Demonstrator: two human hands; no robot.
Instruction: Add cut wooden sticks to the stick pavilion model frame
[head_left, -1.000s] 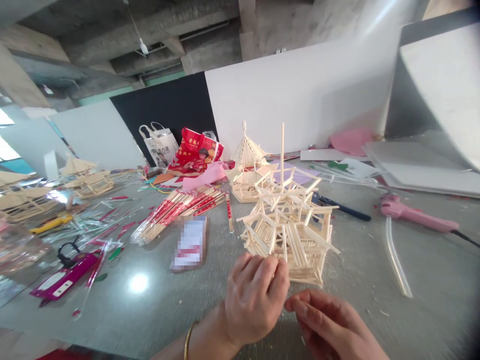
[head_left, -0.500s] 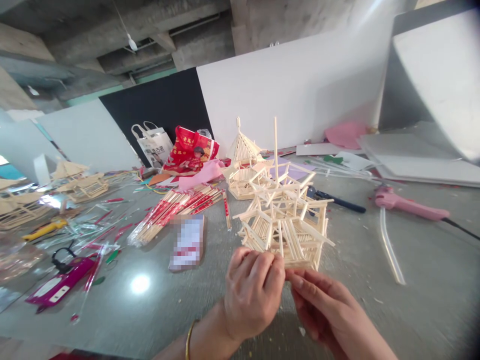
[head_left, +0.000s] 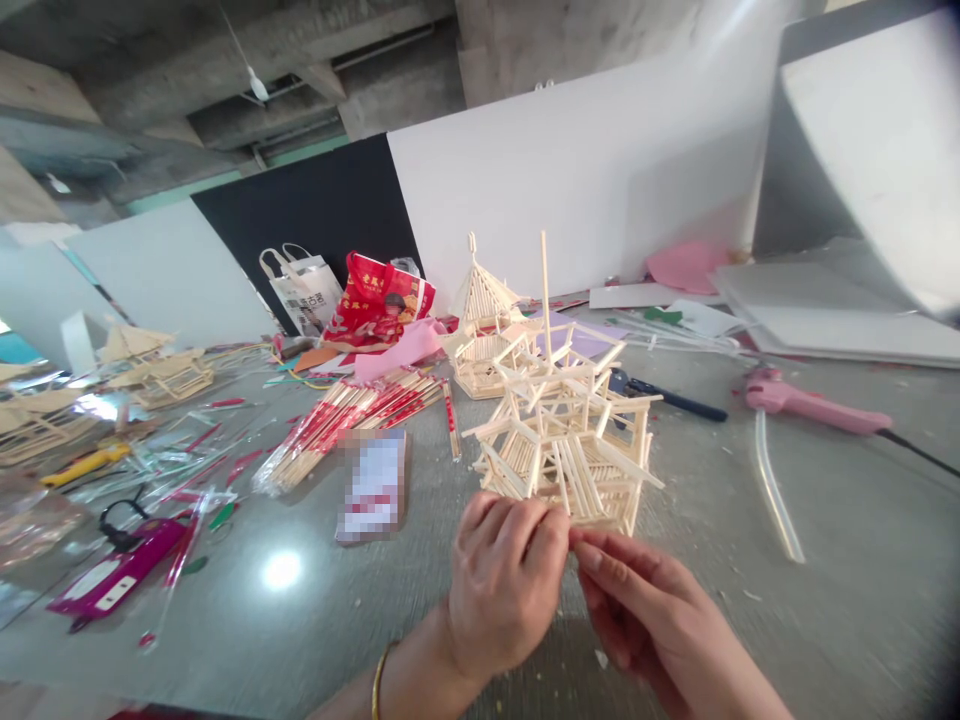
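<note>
My left hand (head_left: 510, 585) is closed in a fist, its knuckles facing away from me. My right hand (head_left: 649, 595) presses thumb and finger together right beside it, the two hands meeting at the fingertips. Whatever lies between the fingers is hidden. Directly beyond the hands stands a pavilion model of pale wooden sticks (head_left: 577, 470), with slatted roof panels and one tall upright stick (head_left: 545, 300). The hands cover its lower front edge; whether they touch it I cannot tell. A pointed stick roof (head_left: 484, 295) rises behind it.
Right of the model lie dark-handled pliers (head_left: 679, 400), a pink glue gun (head_left: 817, 402) and a clear glue stick (head_left: 776, 490). To the left are bundled wrapped chopsticks (head_left: 330, 430), a blurred packet (head_left: 375, 490) and a purple power strip (head_left: 120, 570). A red bag (head_left: 379, 310) stands behind.
The whole view has shifted very slightly. Both hands stay pressed together in front of the stick model, in nearly the same pose.
</note>
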